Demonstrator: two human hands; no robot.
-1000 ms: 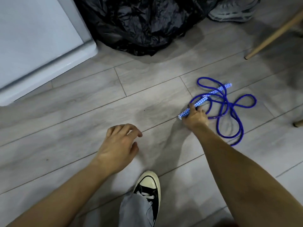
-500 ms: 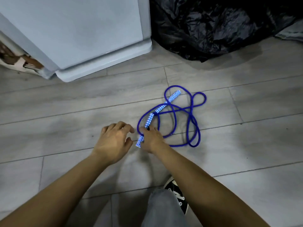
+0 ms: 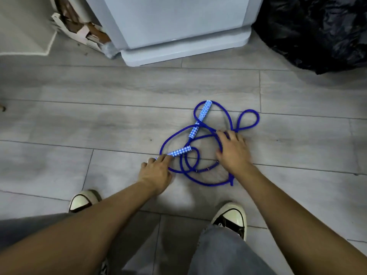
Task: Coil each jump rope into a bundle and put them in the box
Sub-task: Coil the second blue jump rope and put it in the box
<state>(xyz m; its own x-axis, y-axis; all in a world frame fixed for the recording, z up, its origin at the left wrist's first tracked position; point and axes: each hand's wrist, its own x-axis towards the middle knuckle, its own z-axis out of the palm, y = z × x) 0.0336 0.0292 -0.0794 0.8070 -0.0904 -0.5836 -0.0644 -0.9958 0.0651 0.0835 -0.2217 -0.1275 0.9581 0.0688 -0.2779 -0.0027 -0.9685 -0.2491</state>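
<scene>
**Down on the floor, both hands at the rope**

Left fingertips laid out fairly straight, touching the near end of the nearer handle; whether anything is pinched there, cannot tell. Left hand low over the floor, just beside the tangle's left edge. Right fingers spread and only slightly bent, pressed down over the cord where several strands cross; blurred, so no telling if a strand is hooked under them. Right hand resting on the right half of the tangle.

Blue rope lying loose and uncoiled on the grey planks, in overlapping loops, one small loop sticking out to the right past the right hand. Second patterned handle lying farther off, tilted, pointing toward the white appliance. Both handles blue and white, well apart from each other at their far ends, near at the middle of the tangle.

Beyond the rope: appliance base, torn cardboard to its left, black bag to its right. Nearer: two black-and-white shoes, grey trouser legs, bare forearms.
</scene>
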